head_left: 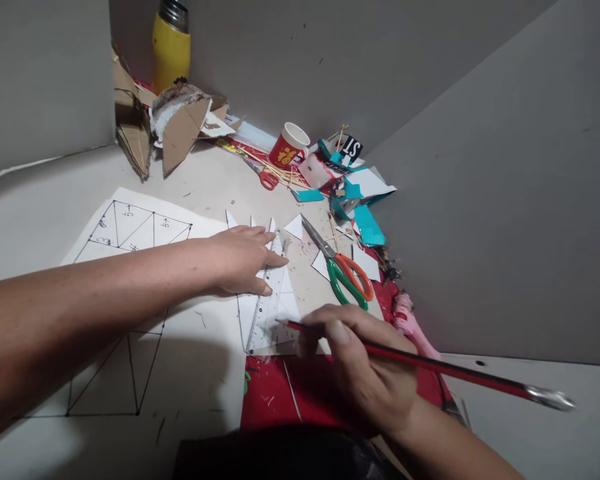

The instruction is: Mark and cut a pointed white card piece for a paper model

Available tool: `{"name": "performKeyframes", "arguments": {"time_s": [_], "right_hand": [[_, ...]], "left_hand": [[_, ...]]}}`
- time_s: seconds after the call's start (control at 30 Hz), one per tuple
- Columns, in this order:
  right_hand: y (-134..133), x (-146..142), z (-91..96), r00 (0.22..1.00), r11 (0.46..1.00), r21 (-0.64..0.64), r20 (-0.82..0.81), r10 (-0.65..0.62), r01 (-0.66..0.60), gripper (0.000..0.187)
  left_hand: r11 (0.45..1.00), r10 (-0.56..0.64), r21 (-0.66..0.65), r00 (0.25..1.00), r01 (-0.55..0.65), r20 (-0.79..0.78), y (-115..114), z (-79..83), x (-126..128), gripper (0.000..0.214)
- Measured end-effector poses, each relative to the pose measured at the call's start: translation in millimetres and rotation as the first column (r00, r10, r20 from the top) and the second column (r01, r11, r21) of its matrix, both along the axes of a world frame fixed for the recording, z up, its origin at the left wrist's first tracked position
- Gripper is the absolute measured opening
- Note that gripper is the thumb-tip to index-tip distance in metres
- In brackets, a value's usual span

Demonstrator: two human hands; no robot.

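Observation:
My left hand lies flat with its fingers spread, pressing on a clear ruler. Beneath that ruler are white paper pieces with pencil lines; the hand hides part of them. Pinched in my right hand is a red and black pencil, its point just over the paper to the right of the ruler. I cannot tell whether the point touches. Under my left forearm spreads a large sheet drawn with triangles and numbers.
Scissors with green and orange handles lie beyond my right hand. Farther back are red-handled scissors, a red paper cup, thin sticks, teal scraps, cut cardboard and a yellow bottle. A pink glue gun lies at right, near grey walls.

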State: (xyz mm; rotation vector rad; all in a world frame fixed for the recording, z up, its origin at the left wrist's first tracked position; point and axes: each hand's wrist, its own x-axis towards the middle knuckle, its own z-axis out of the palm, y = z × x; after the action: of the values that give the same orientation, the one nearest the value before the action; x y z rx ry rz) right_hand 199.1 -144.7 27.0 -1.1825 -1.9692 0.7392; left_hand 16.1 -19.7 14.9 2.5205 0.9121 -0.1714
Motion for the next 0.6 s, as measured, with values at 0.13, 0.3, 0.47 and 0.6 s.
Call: {"name": "performKeyframes", "arguments": {"time_s": [0.13, 0.3, 0.47, 0.6], "right_hand": [[8.8, 2.5, -6.8, 0.994, 0.991, -0.093, 0.062, -0.092, 0.098, 0.009], [11.3, -6.1, -8.8, 0.983, 0.981, -0.121, 0.12, -0.14, 0.154, 0.006], [8.8, -9.2, -9.0, 0.991, 0.997, -0.021, 0.113, -0.075, 0.078, 0.013], [3.8, 4.1, -21.1, 0.968, 0.978, 0.171, 0.239, 0.072, -0.115, 0.029]], "left_hand": [[0.999, -0.026, 0.027, 0.999, 0.025, 0.026, 0.2, -4.1, -2.2, 0.068], [0.999, -0.033, 0.038, 0.999, 0.032, 0.035, 0.9, -7.8, -3.6, 0.066], [0.999, -0.024, 0.033, 0.999, 0.023, 0.044, 1.3, -7.0, -3.3, 0.066], [0.996, -0.046, 0.077, 0.998, 0.043, 0.05, 2.0, -7.5, -5.5, 0.066]]}}
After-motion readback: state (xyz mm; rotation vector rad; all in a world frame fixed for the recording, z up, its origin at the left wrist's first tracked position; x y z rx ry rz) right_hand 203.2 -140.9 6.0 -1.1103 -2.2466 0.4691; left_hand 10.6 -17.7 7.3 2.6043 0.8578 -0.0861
